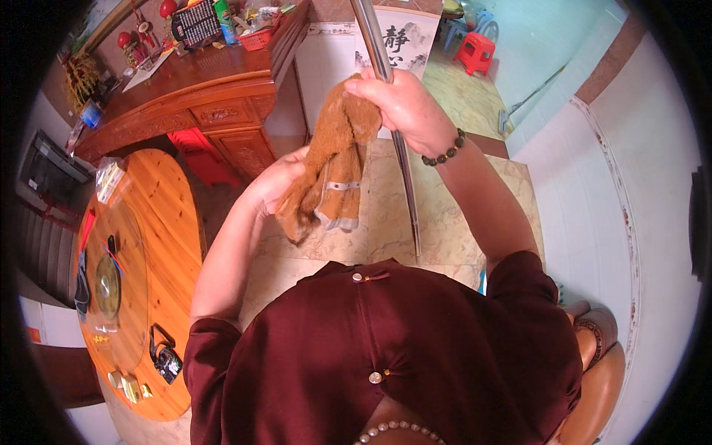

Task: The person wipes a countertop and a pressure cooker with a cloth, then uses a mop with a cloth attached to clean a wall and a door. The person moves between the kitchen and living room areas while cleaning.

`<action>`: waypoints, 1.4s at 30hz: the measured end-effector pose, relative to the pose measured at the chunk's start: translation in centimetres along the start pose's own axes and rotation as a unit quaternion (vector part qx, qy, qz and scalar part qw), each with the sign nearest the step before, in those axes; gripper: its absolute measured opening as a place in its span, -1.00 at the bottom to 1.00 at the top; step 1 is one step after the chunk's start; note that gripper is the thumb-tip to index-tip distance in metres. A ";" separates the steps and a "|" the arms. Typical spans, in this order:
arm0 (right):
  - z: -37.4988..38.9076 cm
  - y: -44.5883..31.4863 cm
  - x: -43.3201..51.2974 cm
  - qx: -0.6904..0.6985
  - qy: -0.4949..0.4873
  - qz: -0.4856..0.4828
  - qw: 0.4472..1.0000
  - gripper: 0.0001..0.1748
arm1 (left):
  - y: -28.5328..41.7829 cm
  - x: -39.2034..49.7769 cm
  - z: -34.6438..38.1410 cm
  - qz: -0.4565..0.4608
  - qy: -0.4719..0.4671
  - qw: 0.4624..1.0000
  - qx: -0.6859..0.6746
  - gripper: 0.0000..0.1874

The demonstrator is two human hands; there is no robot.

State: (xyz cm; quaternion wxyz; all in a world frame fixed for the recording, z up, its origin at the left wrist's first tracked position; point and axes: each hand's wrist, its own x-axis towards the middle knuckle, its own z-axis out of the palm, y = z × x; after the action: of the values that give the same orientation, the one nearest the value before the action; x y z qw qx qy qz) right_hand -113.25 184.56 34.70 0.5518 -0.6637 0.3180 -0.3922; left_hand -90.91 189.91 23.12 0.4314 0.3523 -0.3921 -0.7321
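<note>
A long shiny metal pole [406,189] slants down through the view in front of my chest, its lower end near the tiled floor. My right hand [414,108], with a dark bead bracelet at its wrist, is closed around the pole. Its thumb also presses the upper end of a brown plush cloth [334,128]. The cloth hangs in folds to the left of the pole, with a pale edging along its lower part. My left hand [283,178] grips the cloth's lower left side, and some of its fingers are hidden behind the fabric.
At left stands an oval wooden table [172,222] with a black strapped pouch [166,356] on it. A carved wooden desk [222,83] is behind it. A hanging calligraphy scroll [420,39], a red plastic stool [475,53], a white wall [578,183] and a brown leather seat [598,384] surround me.
</note>
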 end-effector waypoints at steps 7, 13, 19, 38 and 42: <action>3.4 0.7 2.2 0.004 -0.006 0.018 1.000 -0.68 | 1.7 -4.8 -0.4 0.058 0.027 0.974 -0.219 -0.54; 2.1 2.6 2.8 -0.031 -0.020 0.070 0.997 -0.70 | 4.6 -9.3 -2.5 0.100 0.121 0.987 0.025 -0.57; 2.3 5.8 2.6 -0.031 -0.030 0.107 0.993 -0.61 | 3.9 -11.1 -3.3 0.098 0.146 0.950 -0.257 -0.29; -0.8 26.4 -14.4 -0.271 -0.103 0.163 0.943 -0.62 | 11.2 -18.8 -4.8 0.216 0.370 0.903 -0.023 -0.37; 1.8 27.2 -13.6 -0.216 -0.117 0.128 0.961 -0.62 | 14.8 -16.0 0.9 0.150 0.344 0.917 0.139 -0.41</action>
State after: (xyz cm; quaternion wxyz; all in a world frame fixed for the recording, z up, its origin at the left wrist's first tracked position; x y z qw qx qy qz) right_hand -118.03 191.97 5.56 0.4745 -0.7622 0.4102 -0.1603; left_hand -80.32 199.90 39.37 0.5910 0.5757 -0.3653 -0.4310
